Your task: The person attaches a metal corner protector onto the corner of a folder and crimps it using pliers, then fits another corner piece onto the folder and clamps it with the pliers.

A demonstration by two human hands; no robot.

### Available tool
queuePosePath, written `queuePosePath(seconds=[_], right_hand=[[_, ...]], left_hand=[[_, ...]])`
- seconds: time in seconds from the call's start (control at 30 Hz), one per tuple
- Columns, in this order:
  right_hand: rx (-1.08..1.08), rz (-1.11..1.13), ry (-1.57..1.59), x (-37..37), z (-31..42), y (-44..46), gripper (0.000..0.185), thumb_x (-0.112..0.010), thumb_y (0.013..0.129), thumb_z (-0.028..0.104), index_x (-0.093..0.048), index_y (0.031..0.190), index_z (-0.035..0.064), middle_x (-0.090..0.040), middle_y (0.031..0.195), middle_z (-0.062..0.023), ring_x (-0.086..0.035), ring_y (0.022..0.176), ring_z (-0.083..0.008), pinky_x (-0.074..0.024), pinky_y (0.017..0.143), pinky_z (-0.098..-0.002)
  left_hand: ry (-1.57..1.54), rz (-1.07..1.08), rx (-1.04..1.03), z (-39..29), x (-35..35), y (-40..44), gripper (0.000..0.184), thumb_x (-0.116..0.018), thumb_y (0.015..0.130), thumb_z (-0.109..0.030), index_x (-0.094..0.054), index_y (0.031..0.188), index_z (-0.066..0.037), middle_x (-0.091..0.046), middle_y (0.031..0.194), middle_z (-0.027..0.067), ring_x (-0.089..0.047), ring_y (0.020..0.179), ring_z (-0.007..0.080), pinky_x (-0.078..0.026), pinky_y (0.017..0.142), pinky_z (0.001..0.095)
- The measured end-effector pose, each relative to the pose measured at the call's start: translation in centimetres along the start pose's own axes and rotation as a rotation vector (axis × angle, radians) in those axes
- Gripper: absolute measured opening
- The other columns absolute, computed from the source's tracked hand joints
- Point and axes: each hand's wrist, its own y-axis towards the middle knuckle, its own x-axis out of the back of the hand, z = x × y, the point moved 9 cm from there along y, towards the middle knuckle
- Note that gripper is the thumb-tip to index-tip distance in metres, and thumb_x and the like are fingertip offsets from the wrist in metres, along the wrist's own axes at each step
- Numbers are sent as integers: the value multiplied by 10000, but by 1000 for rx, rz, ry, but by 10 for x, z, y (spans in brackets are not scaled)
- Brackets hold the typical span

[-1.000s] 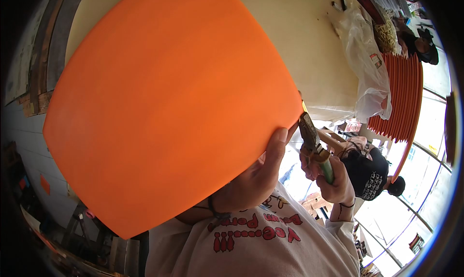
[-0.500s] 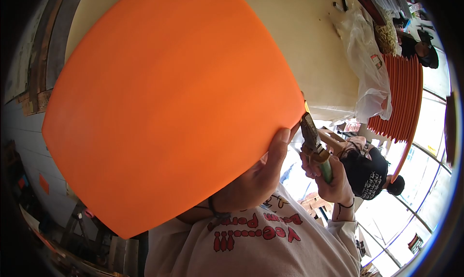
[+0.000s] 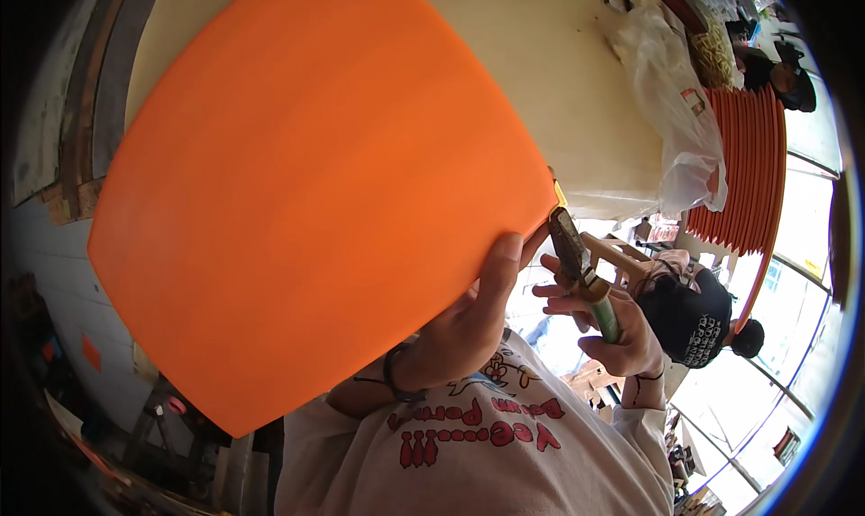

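Observation:
A large orange sheet (image 3: pixel 315 201) fills the left and middle of the view. My left hand (image 3: pixel 473 322) holds its lower right edge, thumb on the top face and fingers mostly hidden beneath. Pliers (image 3: pixel 571 250) with a green handle lie in my right hand (image 3: pixel 626 331), their jaws beside the sheet's right corner. Several fingers of this hand are stretched out past the handle. A small yellow piece (image 3: pixel 559 194) shows at the corner, by the jaws; what the jaws hold, if anything, is too small to tell.
Beyond the sheet lies a pale tabletop (image 3: pixel 541 75) with a clear plastic bag (image 3: pixel 671 111) at its right side. A stack of orange sheets (image 3: pixel 743 169) stands farther right. One person in black (image 3: pixel 689 318) is at the right, another person (image 3: pixel 784 79) at the upper right.
Fingers of my right hand have spread from around the pliers' handle. The sheet's right corner, my left hand and the pliers' jaws have shifted slightly left in view.

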Motion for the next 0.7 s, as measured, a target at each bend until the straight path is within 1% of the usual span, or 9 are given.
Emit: queuePosePath(seconds=[0.07, 0.17, 0.27, 0.37, 0.47, 0.57, 0.67, 0.7], right_hand=[[32, -9, -84, 1, 5, 2, 667, -444, 578, -106, -574, 1232, -69, -536, 1345, -206, -498, 1296, -318, -383, 1105, -425], [-1, -8, -66, 1, 2, 2, 658, -431, 568, -92, -581, 1208, -73, -563, 1308, -199, -521, 1272, -320, -394, 1097, -427], [24, 8, -165, 2, 3, 2, 645, -431, 569, -90, -584, 1196, -72, -574, 1286, -205, -560, 1223, -324, -443, 1055, -424], [23, -20, -152, 1, 2, 1, 643, -436, 582, -92, -579, 1209, -71, -577, 1275, -218, -600, 1165, -323, -495, 994, -411], [-1, -49, -153, 2, 2, 2, 641, -441, 600, -89, -568, 1228, -69, -575, 1273, -226, -622, 1124, -322, -526, 940, -399], [20, -12, -179, 1, 5, 2, 644, -448, 612, -88, -556, 1246, -71, -568, 1284, -227, -630, 1109, -315, -517, 937, -390], [60, -15, -175, -3, 8, 2, 649, -450, 618, -89, -548, 1260, -67, -601, 1239, -220, -632, 1108, -297, -505, 939, -376], [48, 23, -197, -6, 7, 3, 657, -451, 619, -89, -538, 1271, -68, -614, 1213, -214, -635, 1103, -291, -502, 940, -373]], left_hand=[[7, 3, -2, -1, 0, 0, 433, -388, 1013, -89, -324, 1427, 20, -398, 1446, 231, -412, 1359, 313, -383, 1108, 518], [43, 11, -6, 1, 3, -1, 426, -386, 1010, -83, -335, 1421, 21, -406, 1438, 227, -420, 1353, 313, -389, 1106, 518], [104, 3, 11, 5, 8, -2, 417, -383, 1006, -75, -350, 1410, 26, -417, 1426, 224, -432, 1343, 315, -399, 1101, 514], [110, -7, 14, 6, 9, -2, 407, -380, 1003, -66, -365, 1397, 36, -426, 1416, 224, -446, 1330, 318, -411, 1093, 507], [134, -12, 28, 7, 11, -1, 398, -383, 1000, -61, -377, 1383, 49, -433, 1408, 229, -457, 1320, 321, -420, 1089, 501], [154, -12, 41, 6, 11, -1, 389, -386, 1001, -64, -387, 1369, 62, -439, 1399, 233, -472, 1305, 325, -431, 1082, 494], [175, 3, 9, 5, 11, -1, 385, -387, 1002, -69, -393, 1358, 75, -445, 1390, 238, -488, 1288, 331, -439, 1075, 494], [183, 12, 11, 5, 11, -2, 386, -389, 1002, -71, -393, 1356, 79, -446, 1387, 240, -492, 1284, 333, -441, 1072, 496]])
